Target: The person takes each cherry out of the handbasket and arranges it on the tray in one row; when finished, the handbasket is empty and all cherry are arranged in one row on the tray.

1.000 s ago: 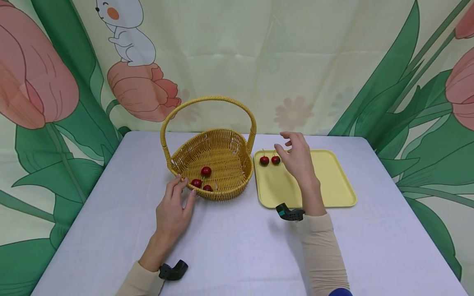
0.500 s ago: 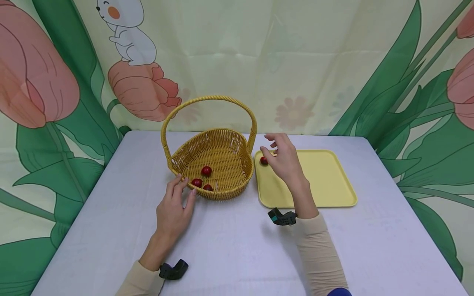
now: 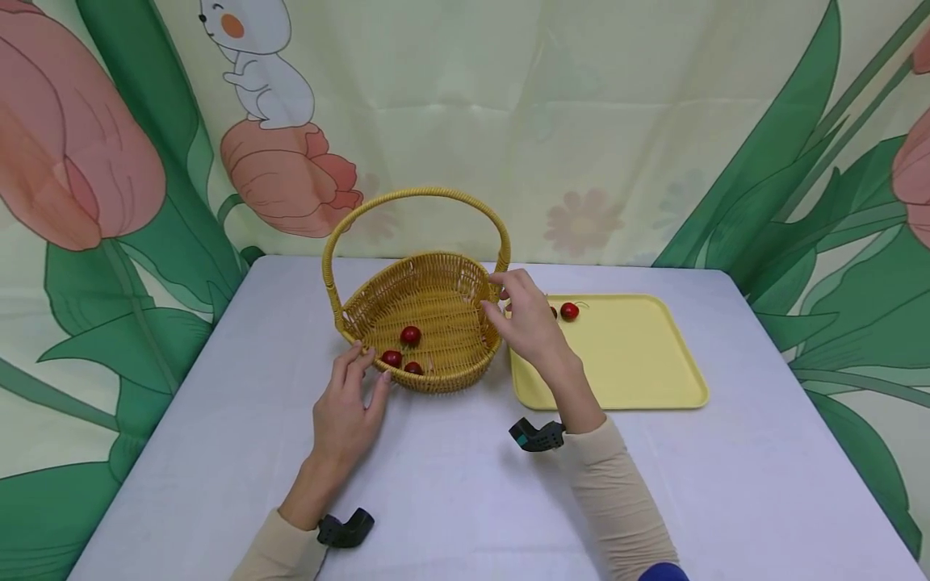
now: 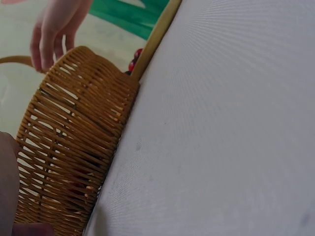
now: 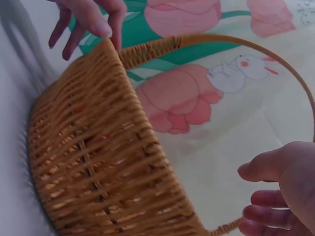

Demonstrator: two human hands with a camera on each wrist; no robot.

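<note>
In the head view, the right hand (image 3: 534,327) has moved left from the tray (image 3: 617,355) to the basket (image 3: 456,327), mid-frame, where three cherries (image 3: 410,336) lie. Left wrist view: its fingers (image 4: 47,46) hang upper left. Right wrist view: they're apart, lower right; the left hand (image 5: 91,15), fingers spread, touches the basket, upper left.

Left hand (image 3: 345,415) relaxed, thumb apart; right hand (image 3: 529,323) loosely curved

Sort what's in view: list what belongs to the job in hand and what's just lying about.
Part of the job, it seems:
basket
left hand, touching the basket
right hand, by the basket's handle
yellow tray
cherries, some in the basket, some on the tray

Just there:
printed backdrop
blue object, too cut off to name
</note>
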